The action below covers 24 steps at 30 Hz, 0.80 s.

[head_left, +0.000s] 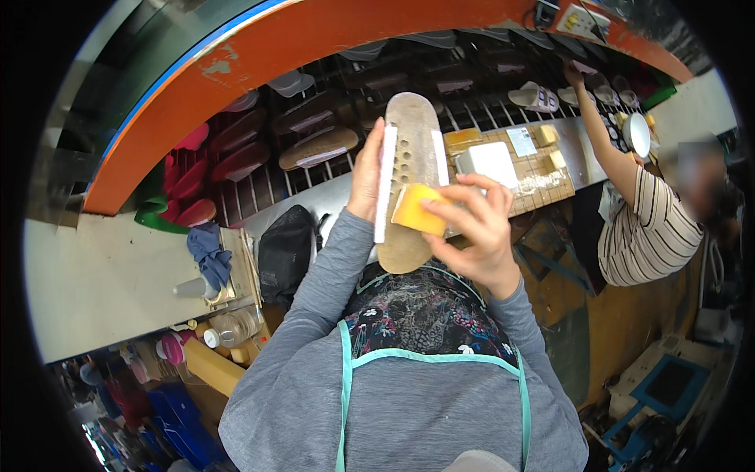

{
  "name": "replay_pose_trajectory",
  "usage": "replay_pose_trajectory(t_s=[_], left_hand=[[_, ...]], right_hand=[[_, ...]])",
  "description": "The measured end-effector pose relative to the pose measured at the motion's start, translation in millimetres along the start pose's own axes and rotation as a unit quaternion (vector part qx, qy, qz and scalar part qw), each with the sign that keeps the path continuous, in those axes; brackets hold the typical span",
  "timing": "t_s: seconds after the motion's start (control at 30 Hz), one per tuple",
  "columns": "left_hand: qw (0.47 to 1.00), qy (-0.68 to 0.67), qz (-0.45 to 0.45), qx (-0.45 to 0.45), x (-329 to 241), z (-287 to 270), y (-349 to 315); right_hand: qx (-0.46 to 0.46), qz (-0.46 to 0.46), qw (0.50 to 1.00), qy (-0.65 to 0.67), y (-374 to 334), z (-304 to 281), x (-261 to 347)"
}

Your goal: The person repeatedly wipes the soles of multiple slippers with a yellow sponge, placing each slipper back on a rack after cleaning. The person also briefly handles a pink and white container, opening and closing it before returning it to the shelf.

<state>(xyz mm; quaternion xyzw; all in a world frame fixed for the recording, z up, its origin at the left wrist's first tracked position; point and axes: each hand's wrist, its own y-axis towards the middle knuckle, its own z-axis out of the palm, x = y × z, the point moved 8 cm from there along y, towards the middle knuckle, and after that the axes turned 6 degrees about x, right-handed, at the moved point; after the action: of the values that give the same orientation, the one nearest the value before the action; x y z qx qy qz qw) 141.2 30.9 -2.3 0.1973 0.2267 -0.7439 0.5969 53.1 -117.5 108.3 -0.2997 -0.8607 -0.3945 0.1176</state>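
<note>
My left hand [366, 169] grips a brown shoe sole [413, 126] by its left edge and holds it upright in front of me. White strips stick out along both sides of the sole, and a row of round holes runs down its middle. In my right hand [481, 236] is a yellow sponge [419, 211], pinched between thumb and fingers and pressed against the sole's lower half. The sponge and fingers hide part of the sole there.
Behind the sole, a rack [303, 179] carries rows of soles and sandals. A tiled board [543, 181] bears a white container [489, 163] and sponge blocks. A black bag [285, 256] stands left; a blue cloth [208, 253] lies farther left. At right, a person in a striped shirt [649, 228] reaches toward the rack.
</note>
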Motion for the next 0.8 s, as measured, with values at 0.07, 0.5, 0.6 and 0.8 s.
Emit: replay_pose_trajectory(t_s=[0.07, 0.5, 0.6, 0.8], left_hand=[[0.998, 0.048, 0.018, -0.045, -5.2, -11.4, -5.3], [0.982, 0.150, 0.105, -0.035, -23.8, -22.2, -43.5], [0.979, 0.170, 0.103, -0.039, -25.9, -23.6, -53.2], [0.971, 0.200, 0.127, -0.040, -30.1, -15.0, -56.9]], right_hand=[[0.036, -0.003, 0.999, -0.006, 2.5, 14.9, 9.7], [-0.064, 0.005, 0.988, 0.139, 32.9, 35.7, -24.7], [-0.044, -0.006, 0.991, 0.124, 34.3, 38.7, -19.2], [-0.037, -0.004, 0.993, 0.112, 29.4, 34.9, -13.6]])
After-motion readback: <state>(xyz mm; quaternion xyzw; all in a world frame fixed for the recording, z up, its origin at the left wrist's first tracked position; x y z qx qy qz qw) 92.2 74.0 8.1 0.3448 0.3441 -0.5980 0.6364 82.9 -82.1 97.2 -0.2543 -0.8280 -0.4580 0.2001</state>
